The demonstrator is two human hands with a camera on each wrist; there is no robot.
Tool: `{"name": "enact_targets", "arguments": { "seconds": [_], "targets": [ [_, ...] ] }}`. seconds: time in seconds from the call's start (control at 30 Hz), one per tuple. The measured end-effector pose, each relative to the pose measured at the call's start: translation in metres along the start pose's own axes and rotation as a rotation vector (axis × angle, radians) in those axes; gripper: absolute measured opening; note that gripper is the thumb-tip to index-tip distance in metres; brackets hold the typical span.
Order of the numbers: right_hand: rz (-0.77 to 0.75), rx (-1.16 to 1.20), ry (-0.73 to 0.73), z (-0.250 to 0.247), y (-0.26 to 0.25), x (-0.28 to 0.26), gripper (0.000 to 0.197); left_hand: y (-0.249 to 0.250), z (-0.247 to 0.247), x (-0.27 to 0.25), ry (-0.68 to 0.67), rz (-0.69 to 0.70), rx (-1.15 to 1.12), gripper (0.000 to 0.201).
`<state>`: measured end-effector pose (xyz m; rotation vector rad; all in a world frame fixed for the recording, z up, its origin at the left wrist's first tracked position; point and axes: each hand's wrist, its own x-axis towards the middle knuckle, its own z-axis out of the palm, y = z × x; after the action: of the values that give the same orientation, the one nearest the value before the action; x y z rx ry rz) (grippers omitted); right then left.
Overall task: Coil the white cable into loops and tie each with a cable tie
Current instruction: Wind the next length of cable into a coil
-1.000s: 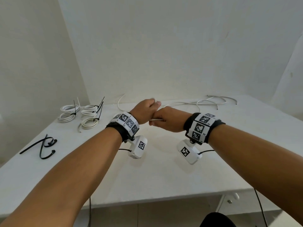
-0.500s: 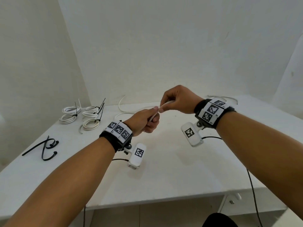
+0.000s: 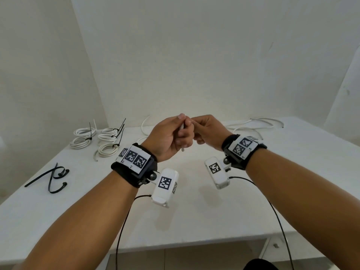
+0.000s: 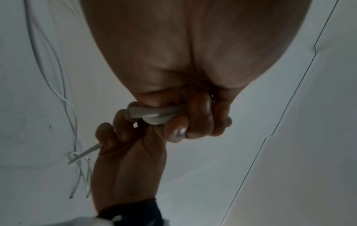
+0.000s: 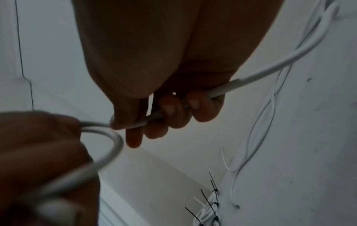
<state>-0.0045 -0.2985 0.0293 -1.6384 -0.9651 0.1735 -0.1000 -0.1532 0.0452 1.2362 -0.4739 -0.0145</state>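
Closest in, both forearms are stretched out over the white table point(image 3: 194, 221), with marker-covered wrist bands point(image 3: 136, 159) and small white camera units point(image 3: 165, 185) strapped on underneath.

Just past those, the two hands are brought together above the middle of the table, knuckles basically touching. The white cable point(image 4: 154, 113) is gripped in the left hand point(image 3: 167, 137), fingers curled tight around a small bend of it; a short stub is seen poking out below the fist in the head view. The same cable point(image 5: 251, 76) is held by the right hand point(image 3: 208, 131) too, with fingers point(image 5: 170, 107) wrapped round it and the thumb pressed along it. Between the two hands a small loop point(image 5: 114, 146) is formed.

Off to the left, a couple of loose black cable ties point(image 3: 52, 176) are left lying on the table. Farther back on that side, five finished coils point(image 3: 97, 139) are parked together, each cinched with a black tie.

At the far edge by the wall, the rest of the loose cable point(image 3: 257, 123) is sprawled along the right side of the table.
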Motion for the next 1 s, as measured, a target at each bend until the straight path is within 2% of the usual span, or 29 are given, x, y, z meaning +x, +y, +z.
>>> {"name": "enact_targets", "arguments": {
  "seconds": [0.13, 0.27, 0.33, 0.43, 0.5, 0.73, 0.87, 1.0],
  "targets": [
    [0.075, -0.156, -0.003, 0.013, 0.005, -0.002, 0.041, 0.003, 0.0, 0.007, 0.069, 0.118, -0.059, 0.024],
    [0.064, -0.402, -0.069, 0.026, 0.003, -0.007, 0.046, 0.008, -0.006, 0.018, 0.275, 0.211, -0.11, 0.026],
    [0.04, -0.503, -0.111, 0.031, 0.001, -0.008, 0.038, 0.007, -0.013, 0.024, 0.402, 0.234, 0.033, 0.027],
    [0.016, -0.672, -0.166, 0.036, 0.003, -0.009, 0.039, -0.004, -0.024, 0.028, 0.529, 0.21, 0.443, 0.028],
    [0.025, -0.735, -0.176, 0.036, 0.004, -0.009, 0.039, -0.012, -0.03, 0.027, 0.513, 0.147, 0.63, 0.028],
    [-0.031, -0.823, -0.19, 0.024, 0.0, -0.009, 0.021, -0.026, -0.046, 0.02, 0.339, -0.118, 1.123, 0.031],
    [-0.063, -0.769, -0.136, 0.012, -0.009, -0.003, 0.014, -0.027, -0.051, 0.016, 0.26, -0.189, 1.192, 0.026],
    [-0.08, -0.737, -0.118, 0.004, -0.007, 0.003, 0.01, -0.026, -0.056, 0.015, 0.292, -0.21, 1.139, 0.032]
  ]
}}
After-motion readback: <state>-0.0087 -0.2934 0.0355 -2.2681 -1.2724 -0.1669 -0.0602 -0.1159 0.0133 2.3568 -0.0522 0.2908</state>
